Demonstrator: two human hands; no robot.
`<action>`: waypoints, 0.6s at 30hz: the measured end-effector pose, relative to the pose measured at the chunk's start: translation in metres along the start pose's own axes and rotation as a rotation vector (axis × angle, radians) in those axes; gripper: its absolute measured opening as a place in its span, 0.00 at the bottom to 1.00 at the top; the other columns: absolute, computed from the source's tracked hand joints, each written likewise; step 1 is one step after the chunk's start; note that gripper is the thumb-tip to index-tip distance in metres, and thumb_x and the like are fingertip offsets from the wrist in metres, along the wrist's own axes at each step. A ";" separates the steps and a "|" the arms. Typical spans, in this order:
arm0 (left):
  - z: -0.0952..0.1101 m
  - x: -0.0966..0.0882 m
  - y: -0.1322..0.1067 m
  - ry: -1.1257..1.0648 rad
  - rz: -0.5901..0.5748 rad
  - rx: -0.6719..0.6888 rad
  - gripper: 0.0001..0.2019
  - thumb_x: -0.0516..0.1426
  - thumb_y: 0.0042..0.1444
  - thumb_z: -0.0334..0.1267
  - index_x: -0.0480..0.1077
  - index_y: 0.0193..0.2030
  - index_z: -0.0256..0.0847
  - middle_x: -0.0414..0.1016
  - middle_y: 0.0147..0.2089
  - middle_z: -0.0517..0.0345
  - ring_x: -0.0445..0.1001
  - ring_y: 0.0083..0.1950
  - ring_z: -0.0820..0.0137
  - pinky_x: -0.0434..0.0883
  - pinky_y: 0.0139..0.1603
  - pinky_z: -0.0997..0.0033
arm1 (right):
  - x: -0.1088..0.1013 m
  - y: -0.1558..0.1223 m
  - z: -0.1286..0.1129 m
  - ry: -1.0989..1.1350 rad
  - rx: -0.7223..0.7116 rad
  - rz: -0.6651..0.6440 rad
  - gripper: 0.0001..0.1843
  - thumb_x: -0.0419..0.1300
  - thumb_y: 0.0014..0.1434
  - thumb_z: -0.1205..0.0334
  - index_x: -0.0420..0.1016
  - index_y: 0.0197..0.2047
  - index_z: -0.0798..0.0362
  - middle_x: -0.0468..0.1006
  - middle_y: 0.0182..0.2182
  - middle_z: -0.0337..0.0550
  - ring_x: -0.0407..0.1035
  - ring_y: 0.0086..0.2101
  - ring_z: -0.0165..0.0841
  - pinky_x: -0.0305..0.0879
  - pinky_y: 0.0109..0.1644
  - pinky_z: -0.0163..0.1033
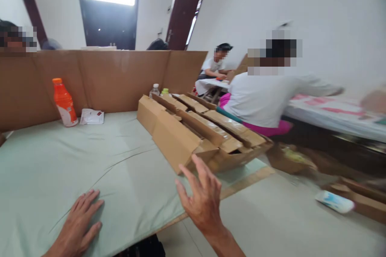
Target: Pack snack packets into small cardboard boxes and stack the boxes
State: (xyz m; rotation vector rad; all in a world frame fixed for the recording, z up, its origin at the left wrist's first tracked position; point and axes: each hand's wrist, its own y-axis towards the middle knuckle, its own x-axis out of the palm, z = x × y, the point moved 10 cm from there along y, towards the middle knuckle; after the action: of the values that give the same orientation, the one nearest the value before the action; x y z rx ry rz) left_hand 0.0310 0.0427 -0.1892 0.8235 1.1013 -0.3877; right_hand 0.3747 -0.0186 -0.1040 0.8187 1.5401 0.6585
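Note:
My left hand (81, 221) lies flat on the pale green tablecloth (126, 184), fingers spread and nothing under them that I can see. Over the table's front edge, my right hand (201, 192) is raised with its fingers apart and holds nothing. Its fingertips are close to the near corner of a cardboard box (177, 140); whether they touch it I cannot tell. The box stands on the right side of the table, split into long cardboard compartments. Folded cardboard pieces (208, 126) sit in it, some with shiny clear tape or film.
A cardboard screen (111, 76) lines the table's back. Before it stand an orange bottle (64, 102) and a white packet (92, 116); a clear bottle (155, 90) is behind the box. A person in white (259, 96) sits at right. Cartons (358, 200) lie on the floor.

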 end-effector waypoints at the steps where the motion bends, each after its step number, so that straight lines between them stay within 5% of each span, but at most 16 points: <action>1: 0.010 -0.001 -0.007 0.053 -0.025 -0.005 0.24 0.54 0.67 0.39 0.70 0.69 0.51 0.70 0.73 0.48 0.72 0.72 0.47 0.74 0.67 0.37 | 0.008 -0.016 -0.013 0.068 -0.045 -0.055 0.18 0.56 0.71 0.56 0.77 0.60 0.49 0.68 0.69 0.58 0.66 0.65 0.55 0.64 0.63 0.59; 5: 0.043 0.002 -0.015 0.124 -0.110 -0.100 0.25 0.57 0.66 0.37 0.69 0.69 0.47 0.66 0.76 0.46 0.67 0.75 0.48 0.68 0.73 0.37 | 0.045 -0.077 -0.072 0.191 -0.208 -0.260 0.20 0.52 0.72 0.56 0.76 0.62 0.49 0.77 0.63 0.55 0.73 0.60 0.49 0.70 0.58 0.54; 8: 0.057 0.006 -0.018 0.119 -0.142 -0.168 0.26 0.59 0.64 0.35 0.69 0.69 0.45 0.65 0.76 0.44 0.65 0.76 0.48 0.66 0.75 0.38 | 0.051 -0.104 -0.099 0.206 -0.270 -0.270 0.22 0.51 0.72 0.62 0.74 0.65 0.50 0.79 0.62 0.53 0.74 0.59 0.48 0.69 0.59 0.55; 18: 0.091 -0.002 -0.052 0.008 -0.194 -0.215 0.27 0.61 0.65 0.40 0.67 0.70 0.46 0.66 0.75 0.43 0.64 0.76 0.47 0.59 0.77 0.34 | 0.047 -0.130 -0.087 0.249 -0.278 -0.314 0.26 0.47 0.74 0.59 0.72 0.70 0.46 0.79 0.63 0.52 0.73 0.61 0.49 0.66 0.63 0.58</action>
State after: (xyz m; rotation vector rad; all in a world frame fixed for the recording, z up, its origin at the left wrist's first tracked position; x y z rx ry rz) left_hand 0.0542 -0.0594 -0.1892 0.5310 1.2110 -0.4193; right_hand 0.2697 -0.0539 -0.2244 0.2841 1.7060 0.7390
